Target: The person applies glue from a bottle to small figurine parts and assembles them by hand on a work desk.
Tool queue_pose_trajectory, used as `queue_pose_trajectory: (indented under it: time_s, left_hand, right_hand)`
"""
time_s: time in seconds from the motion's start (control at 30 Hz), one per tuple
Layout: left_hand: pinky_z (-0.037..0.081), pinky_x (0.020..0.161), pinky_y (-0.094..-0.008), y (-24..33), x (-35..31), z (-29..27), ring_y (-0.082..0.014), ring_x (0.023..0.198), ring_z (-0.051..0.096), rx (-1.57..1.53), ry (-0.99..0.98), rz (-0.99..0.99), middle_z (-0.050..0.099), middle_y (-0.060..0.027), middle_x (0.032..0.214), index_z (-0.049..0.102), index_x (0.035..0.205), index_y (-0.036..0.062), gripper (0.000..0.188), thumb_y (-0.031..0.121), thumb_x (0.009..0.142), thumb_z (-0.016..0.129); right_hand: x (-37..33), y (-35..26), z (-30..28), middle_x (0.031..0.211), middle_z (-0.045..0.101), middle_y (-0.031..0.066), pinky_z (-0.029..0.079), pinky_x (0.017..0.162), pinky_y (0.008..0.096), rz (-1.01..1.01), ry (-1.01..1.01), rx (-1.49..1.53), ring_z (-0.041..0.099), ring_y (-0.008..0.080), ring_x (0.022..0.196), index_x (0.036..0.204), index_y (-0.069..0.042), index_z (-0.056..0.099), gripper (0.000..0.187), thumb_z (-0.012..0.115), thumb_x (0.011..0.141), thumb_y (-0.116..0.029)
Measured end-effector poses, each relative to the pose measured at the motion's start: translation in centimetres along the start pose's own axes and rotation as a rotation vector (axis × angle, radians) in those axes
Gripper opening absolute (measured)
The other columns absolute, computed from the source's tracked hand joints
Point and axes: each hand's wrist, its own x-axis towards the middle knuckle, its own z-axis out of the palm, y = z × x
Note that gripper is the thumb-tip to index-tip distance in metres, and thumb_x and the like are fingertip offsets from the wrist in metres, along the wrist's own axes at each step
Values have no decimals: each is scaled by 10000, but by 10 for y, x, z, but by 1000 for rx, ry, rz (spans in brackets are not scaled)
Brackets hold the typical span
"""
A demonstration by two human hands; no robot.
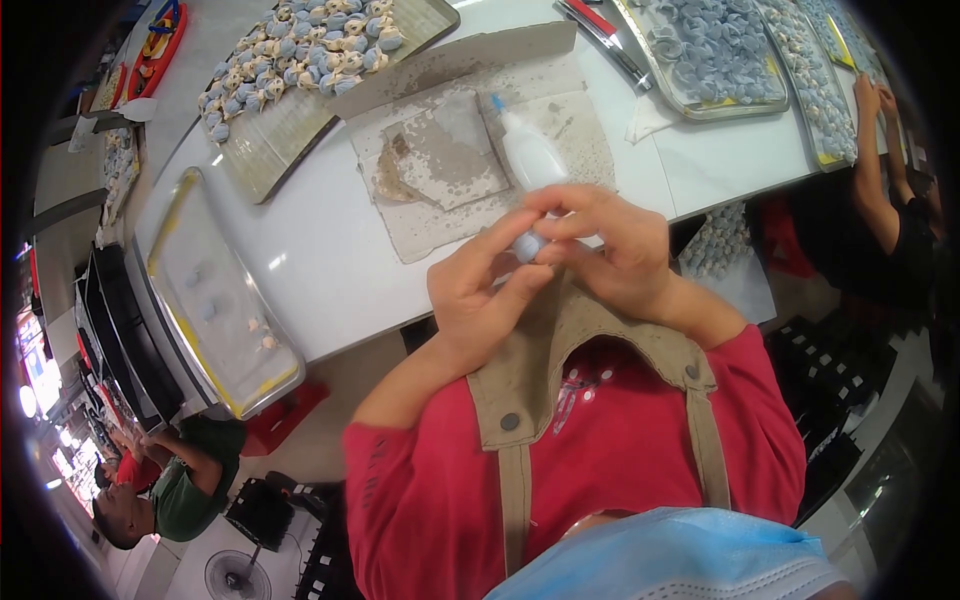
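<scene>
Left hand (478, 278) and right hand (615, 240) pinched a rounded blue-grey piece (529, 246) — white plastic bottle (535, 155) beyond, near the white tabletop's (335, 285) edge; red sleeve (385, 480) lettered.

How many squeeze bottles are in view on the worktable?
1: a white bottle with a blue tip, on the stained cardboard, just beyond the right hand. I see no other, though some may be hidden.

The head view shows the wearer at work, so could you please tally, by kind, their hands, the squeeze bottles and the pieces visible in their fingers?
Wearer's hands: 2 (left hand, right hand)
White squeeze bottle: 1
Pale blue piece: 1
Total: 4
</scene>
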Motion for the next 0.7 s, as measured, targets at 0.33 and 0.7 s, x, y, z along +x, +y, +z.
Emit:
queue_pose_trajectory:
  time_s: [0.33,0.7]
  left_hand:
    - [440,806,-231,12,-3,2,-125,954,561,-224,-17,-104,591,-113,1131,547,1167,-21,355,21,823,626]
    - [457,787,-233,16,7,-3,-134,918,599,28,-142,16,648,-127,1004,607,1053,-13,249,-9,805,617]
  right_hand:
    - [1,-3,-1,1257,496,148,420,934,319,441,-160,681,510,203,1118,1210,21,467,450,634,800,-54]
    - [10,-1,-12,991,644,87,466,829,269,236,-175,449,604,154,935,1046,-1,600,288,660,774,-74]
